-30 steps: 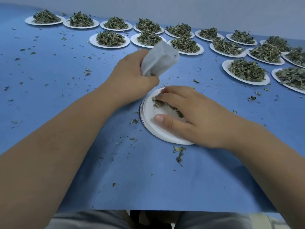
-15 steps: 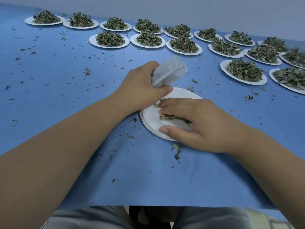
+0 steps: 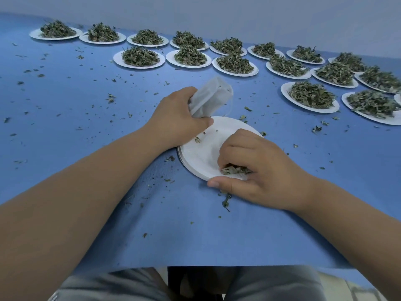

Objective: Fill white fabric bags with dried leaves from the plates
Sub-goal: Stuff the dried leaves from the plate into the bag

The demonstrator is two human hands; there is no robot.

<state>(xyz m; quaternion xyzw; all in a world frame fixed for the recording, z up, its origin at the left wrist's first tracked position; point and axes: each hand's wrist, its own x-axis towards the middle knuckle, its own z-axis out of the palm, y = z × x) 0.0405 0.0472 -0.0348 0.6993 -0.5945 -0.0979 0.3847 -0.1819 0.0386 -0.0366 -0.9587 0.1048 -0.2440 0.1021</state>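
Note:
A white paper plate lies on the blue table in front of me, nearly bare. My left hand rests at its far left rim, shut on a white fabric bag that sticks up and away to the right. My right hand sits on the plate's near right side, fingers curled around a small clump of dried leaves, thumb on the near rim. A few leaf bits lie on the plate by my left thumb.
Several white plates heaped with dried leaves stand in rows along the back and right, such as one plate close to the right. Leaf crumbs are scattered over the blue cloth. The table's near edge is just above my lap.
My right hand has dragged the leaves toward the plate's near edge and curled around them. The left hand with the bag has stayed at the plate's far left rim.

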